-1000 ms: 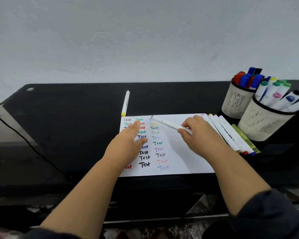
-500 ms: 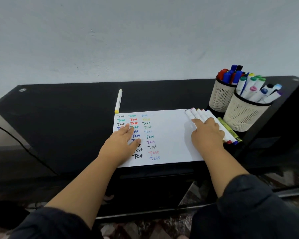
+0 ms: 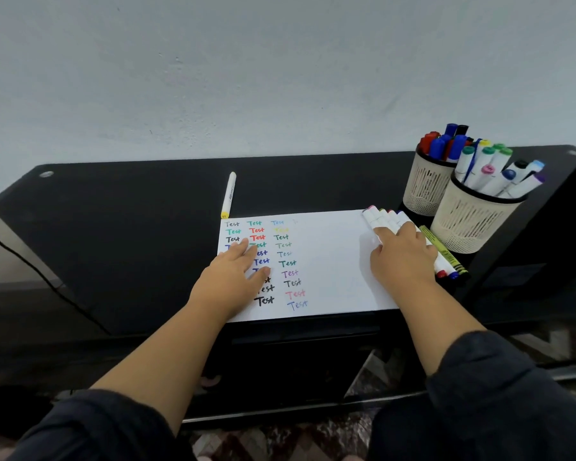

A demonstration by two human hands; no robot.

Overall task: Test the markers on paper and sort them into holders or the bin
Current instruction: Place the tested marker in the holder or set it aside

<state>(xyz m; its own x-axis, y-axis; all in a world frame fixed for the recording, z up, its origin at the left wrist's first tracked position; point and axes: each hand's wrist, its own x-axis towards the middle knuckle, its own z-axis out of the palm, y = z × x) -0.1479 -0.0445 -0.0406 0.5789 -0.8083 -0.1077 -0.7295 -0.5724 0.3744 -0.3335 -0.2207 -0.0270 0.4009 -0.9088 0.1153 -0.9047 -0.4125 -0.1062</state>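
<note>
A white paper [image 3: 330, 261] with columns of coloured "Test" words lies on the black table [image 3: 130, 227]. My left hand [image 3: 233, 277] presses flat on the paper's left part, covering some words. My right hand [image 3: 401, 257] rests on a row of white markers [image 3: 384, 216] lying along the paper's right edge, fingers laid over them. A yellow-green marker [image 3: 443, 249] lies at the row's right side. One white marker with a yellow end [image 3: 228, 194] lies alone behind the paper's top left corner.
Two beige mesh holders stand at the right: the back holder [image 3: 424, 188] has red, blue and black markers, the front holder [image 3: 466, 224] has white markers with coloured caps. A grey wall rises behind the table. A dark cable runs at the left.
One second ago my right hand held a white marker over the paper. It moved right, and the marker now lies with the row under that hand. My left hand stayed on the paper.
</note>
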